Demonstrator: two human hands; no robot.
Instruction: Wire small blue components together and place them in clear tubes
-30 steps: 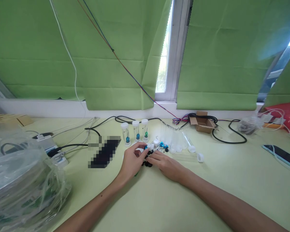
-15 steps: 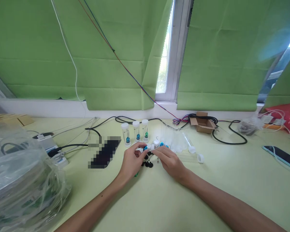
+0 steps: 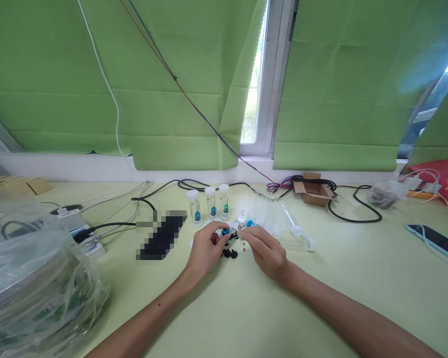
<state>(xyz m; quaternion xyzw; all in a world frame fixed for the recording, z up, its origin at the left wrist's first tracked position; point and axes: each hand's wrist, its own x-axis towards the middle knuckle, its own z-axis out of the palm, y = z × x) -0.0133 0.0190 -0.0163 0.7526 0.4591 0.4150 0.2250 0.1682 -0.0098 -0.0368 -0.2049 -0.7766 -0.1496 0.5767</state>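
Note:
My left hand [image 3: 205, 251] pinches a small blue bead-like part [image 3: 225, 231] just above the table. My right hand [image 3: 267, 248] meets it from the right, fingers pinched on a thin wire-like piece joined to the same part. Small black pieces [image 3: 229, 254] lie on the table under my fingers. Behind them stand three upright clear tubes with white caps [image 3: 210, 203], each holding a blue or green bead on a wire. Empty clear tubes [image 3: 272, 216] lie to the right, with a loose white cap [image 3: 309, 243] beside them.
A pixelated dark object [image 3: 160, 236] lies left of my hands. Plastic-wrapped goods [image 3: 33, 283] fill the left foreground. Black cables [image 3: 353, 211] and a small open cardboard box [image 3: 313, 191] sit by the window sill. A phone [image 3: 435, 241] lies at the right edge.
My right hand has lifted off the table and drawn in towards my left hand, closing into a pinch at the blue part. My left hand has barely shifted.

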